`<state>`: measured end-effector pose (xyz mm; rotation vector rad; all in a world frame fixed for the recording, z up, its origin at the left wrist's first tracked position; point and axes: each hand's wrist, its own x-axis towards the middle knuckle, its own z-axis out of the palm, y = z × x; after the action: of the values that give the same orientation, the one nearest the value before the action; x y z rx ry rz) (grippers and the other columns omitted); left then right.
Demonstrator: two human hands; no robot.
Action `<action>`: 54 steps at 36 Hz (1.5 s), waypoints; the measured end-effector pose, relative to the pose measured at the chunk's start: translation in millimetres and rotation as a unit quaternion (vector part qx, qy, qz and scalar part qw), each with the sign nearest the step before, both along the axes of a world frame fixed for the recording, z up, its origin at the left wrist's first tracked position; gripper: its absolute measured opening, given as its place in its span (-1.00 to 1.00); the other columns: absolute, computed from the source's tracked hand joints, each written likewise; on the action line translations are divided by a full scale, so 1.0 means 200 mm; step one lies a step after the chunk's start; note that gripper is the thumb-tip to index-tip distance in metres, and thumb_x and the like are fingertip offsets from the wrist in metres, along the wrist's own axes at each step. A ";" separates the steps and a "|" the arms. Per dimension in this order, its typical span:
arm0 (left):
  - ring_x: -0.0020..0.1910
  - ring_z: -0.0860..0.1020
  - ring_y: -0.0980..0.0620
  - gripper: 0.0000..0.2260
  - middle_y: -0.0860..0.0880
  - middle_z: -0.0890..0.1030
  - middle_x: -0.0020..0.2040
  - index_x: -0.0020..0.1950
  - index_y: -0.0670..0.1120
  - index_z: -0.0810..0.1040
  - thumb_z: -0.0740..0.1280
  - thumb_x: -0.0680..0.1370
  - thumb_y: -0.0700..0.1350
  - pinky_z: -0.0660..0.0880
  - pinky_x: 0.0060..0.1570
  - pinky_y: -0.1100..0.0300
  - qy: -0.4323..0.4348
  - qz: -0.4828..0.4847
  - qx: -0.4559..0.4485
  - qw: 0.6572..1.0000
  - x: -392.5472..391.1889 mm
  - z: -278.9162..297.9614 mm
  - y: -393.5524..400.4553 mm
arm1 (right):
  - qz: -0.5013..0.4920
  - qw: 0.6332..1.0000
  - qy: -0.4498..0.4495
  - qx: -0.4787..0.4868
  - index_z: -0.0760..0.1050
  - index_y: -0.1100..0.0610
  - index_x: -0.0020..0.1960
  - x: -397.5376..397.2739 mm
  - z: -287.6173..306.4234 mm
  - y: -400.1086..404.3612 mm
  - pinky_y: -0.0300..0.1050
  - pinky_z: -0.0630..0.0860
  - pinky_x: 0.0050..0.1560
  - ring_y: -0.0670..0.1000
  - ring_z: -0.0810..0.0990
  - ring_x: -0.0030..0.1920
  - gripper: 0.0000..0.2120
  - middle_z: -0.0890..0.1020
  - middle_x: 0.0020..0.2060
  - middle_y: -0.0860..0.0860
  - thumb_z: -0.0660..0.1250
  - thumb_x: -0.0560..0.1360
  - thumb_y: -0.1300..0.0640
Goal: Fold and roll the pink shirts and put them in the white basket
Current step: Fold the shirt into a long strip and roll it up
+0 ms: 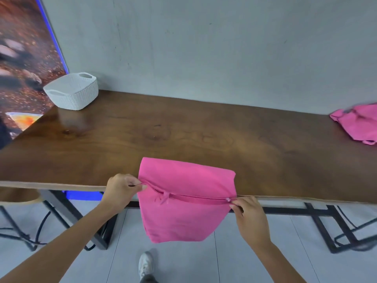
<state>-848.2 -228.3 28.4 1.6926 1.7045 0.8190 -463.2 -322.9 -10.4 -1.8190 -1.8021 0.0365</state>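
The left hand (122, 189) and right hand (247, 213) each pinched an end of a folded pink shirt (183, 193) draped over the table's (183, 129) six o'clock edge, not yet rolled. The white basket (72, 91) at ten o'clock looked empty, though its interior was barely visible; a second shirt (357, 123) waited at three o'clock.

Dark wooden tabletop (183, 127) against a grey wall (204, 48) — a glowing mural (24, 58) at left, a white shoe (145, 264) on the floor.

At three o'clock a second pink shirt (359, 124) is cut off by the right edge and partly smeared by blur. The poster (22, 58) at ten o'clock is blurred, and the white shoe (145, 264) at six o'clock runs off the bottom edge.
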 end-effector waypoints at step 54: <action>-0.18 0.64 0.00 -0.87 -0.06 0.68 -0.23 -0.16 -0.11 0.61 0.53 0.46 -0.27 0.42 -0.25 0.32 -0.085 0.060 -0.009 0.994 0.07 0.10 -0.18 | -0.028 0.992 0.107 -0.066 0.54 0.08 -0.14 0.01 0.25 0.07 -0.18 0.43 -0.25 -0.10 0.57 -0.20 -0.88 0.61 -0.28 -0.08 0.32 0.58 0.18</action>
<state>-834.1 -263.9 49.3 1.4732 1.7035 0.9711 -460.9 -308.4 40.5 -1.8761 -1.6306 0.3242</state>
